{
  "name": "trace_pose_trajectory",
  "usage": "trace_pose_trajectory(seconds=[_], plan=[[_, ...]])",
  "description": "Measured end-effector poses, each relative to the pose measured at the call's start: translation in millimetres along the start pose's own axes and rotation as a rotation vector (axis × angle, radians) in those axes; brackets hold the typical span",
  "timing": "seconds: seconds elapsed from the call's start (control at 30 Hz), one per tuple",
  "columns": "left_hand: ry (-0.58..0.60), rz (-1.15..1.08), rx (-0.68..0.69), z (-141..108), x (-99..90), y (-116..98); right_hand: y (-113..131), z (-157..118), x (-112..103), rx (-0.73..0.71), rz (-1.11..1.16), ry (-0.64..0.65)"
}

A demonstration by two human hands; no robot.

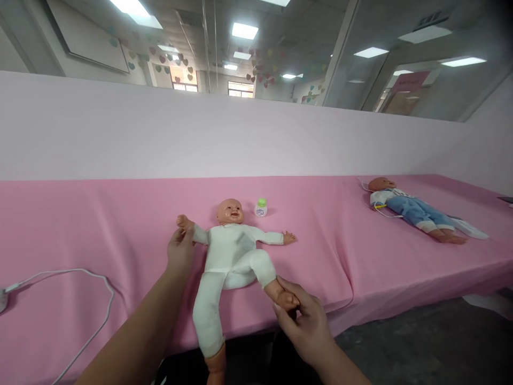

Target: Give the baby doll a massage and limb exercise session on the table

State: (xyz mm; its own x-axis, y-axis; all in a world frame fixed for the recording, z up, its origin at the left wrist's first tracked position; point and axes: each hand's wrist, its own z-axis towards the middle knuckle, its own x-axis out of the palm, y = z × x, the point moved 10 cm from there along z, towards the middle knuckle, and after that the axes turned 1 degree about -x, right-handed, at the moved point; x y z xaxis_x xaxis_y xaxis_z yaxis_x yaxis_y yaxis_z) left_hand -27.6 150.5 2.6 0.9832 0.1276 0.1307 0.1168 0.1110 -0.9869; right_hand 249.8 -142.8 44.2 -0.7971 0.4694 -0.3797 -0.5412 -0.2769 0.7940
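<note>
A baby doll [228,248] in a white cloth bodysuit lies on its back on the pink-covered table, head toward the wall. My left hand [180,247] is closed around the doll's wrist at the left of the view, and the doll's small hand pokes out above my fingers. With fingers and thumb, my right hand [306,321] grips the doll's foot [285,299] on the right side; that leg is bent at the knee. The doll's other leg hangs over the table's front edge. Its other arm stretches out to the right, untouched. Beside its head stands a small bottle [261,208] with a green cap.
A second doll [419,209] in blue trousers lies at the far right of the pink cloth [320,214], with thin tubing near it. A white cable [105,305] curves across the left. Behind rises a white wall [240,139] with glass above. Dark floor shows at the lower right.
</note>
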Motion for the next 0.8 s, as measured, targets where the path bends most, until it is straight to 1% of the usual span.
trace_pose_trajectory(seconds=[0.07, 0.1, 0.17, 0.27, 0.33, 0.4, 0.5, 0.6, 0.7, 0.73, 0.8], plan=[[-0.11, -0.133, -0.122, 6.6, -12.7, 14.4, -0.5, -22.5, -6.5, -0.042, -0.082, 0.004], [-0.145, -0.173, -0.168, 8.7, -16.3, 20.3, -2.4, -33.1, -8.0, -0.064, -0.125, 0.003], [-0.169, -0.199, -0.209, 11.8, -18.8, 27.1, -8.1, -52.8, -3.8, -0.114, -0.181, 0.019], [-0.145, -0.179, -0.171, 13.3, -16.6, 26.8, -19.5, -77.5, 14.7, -0.147, -0.154, 0.063], [-0.118, -0.15, -0.11, 10.6, -13.6, 20.4, -29.3, -87.2, 23.7, -0.095, -0.117, 0.048], [-0.094, -0.083, -0.038, 4.0, -10.2, 9.2, -33.5, -89.6, 28.9, -0.045, -0.104, 0.037], [-0.034, 0.109, 0.096, -11.7, 0.1, -14.5, -21.1, -77.1, 29.1, -0.063, -0.129, 0.057], [0.11, 0.354, 0.251, -29.4, 23.7, -33.7, 1.5, -50.2, 25.0, -0.109, -0.161, 0.095], [0.298, 0.61, 0.45, -45.8, 54.7, -40.2, 16.2, -17.8, 16.0, -0.081, -0.172, 0.046], [0.351, 0.663, 0.522, -50.8, 63.5, -40.5, 18.8, -7.5, 15.5, -0.069, -0.164, 0.036], [0.42, 0.701, 0.639, -58.3, 75.2, -39.9, 19.2, 11.6, 19.0, -0.041, -0.148, 0.034]])
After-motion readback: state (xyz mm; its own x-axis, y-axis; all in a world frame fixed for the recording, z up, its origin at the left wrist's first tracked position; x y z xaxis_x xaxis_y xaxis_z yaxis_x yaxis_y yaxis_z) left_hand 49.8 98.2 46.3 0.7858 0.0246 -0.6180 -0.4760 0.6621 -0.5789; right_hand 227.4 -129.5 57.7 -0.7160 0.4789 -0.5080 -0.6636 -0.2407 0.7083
